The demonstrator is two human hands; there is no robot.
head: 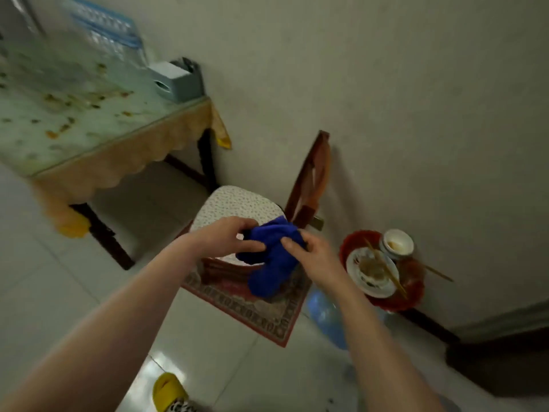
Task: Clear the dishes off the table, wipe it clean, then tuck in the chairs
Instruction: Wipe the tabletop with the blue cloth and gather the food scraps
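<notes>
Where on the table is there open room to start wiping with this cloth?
Most of the table is bare of dishes, from the near scalloped edge back to the grey box in the wall corner; only food stains cover it. Both hands hold the blue cloth. The red tray is crowded with dishes.

2 hands: left hand [228,236] & right hand [315,257]. 1 blue cloth [274,263]. 1 table [98,162]. 1 chair [237,203]. 1 red tray [413,281], w/ 1 plate [367,278], 1 bowl [398,243], 2 chopsticks [386,269]. 1 tissue box [175,81]. 1 rug [261,313]. 1 yellow slipper [167,389].
</notes>
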